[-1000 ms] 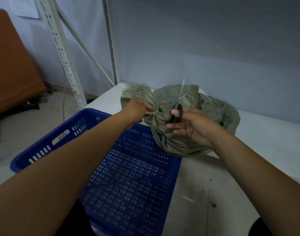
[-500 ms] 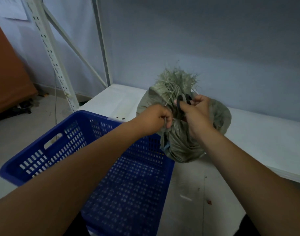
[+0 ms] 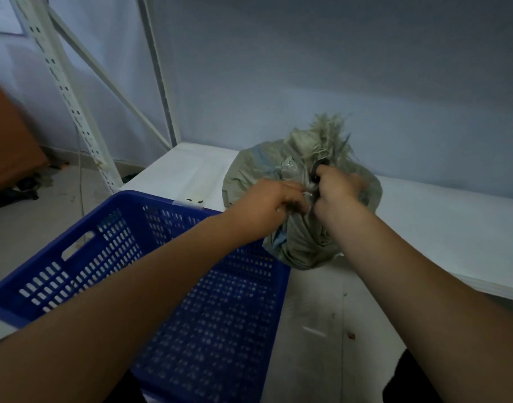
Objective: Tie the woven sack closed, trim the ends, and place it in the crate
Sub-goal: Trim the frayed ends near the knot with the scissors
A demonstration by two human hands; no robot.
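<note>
Head camera: both hands bunched at the neck of the grey-green woven sack [image 3: 300, 239], centre right of frame.

Left hand [image 3: 274, 206] pinches the gathered neck shut; right hand [image 3: 338, 189] curls round black scissor handles [image 3: 316, 173], blades hidden. The sack sits on the white table [image 3: 438, 222], touching the perforated blue plastic crate [image 3: 127, 269] at lower left. Risk: a blind snip could nick fingers or cut the knot, and the frayed top [image 3: 326, 135] may snag.
</note>
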